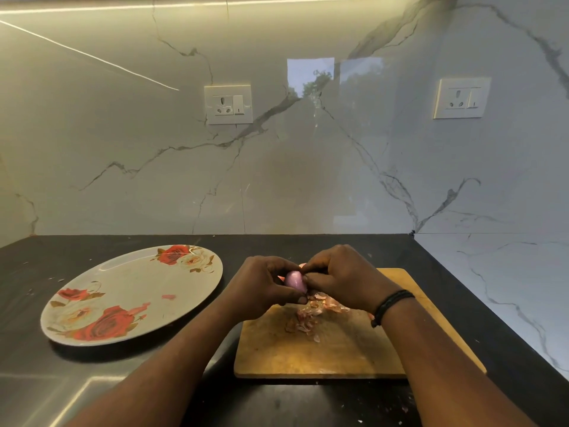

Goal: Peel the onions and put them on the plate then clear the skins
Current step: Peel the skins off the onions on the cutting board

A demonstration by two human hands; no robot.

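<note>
Both hands, left hand [261, 282] and right hand [341, 278], grip the upright onion [295, 281].

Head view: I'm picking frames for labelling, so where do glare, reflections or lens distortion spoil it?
Head view: a light strip glares along the top of the wall; a window reflection sits between the sockets; the counter shines at lower left; wide-angle bending curves the edges; the onion, both hands and skins stay evenly lit, slightly soft.
</note>
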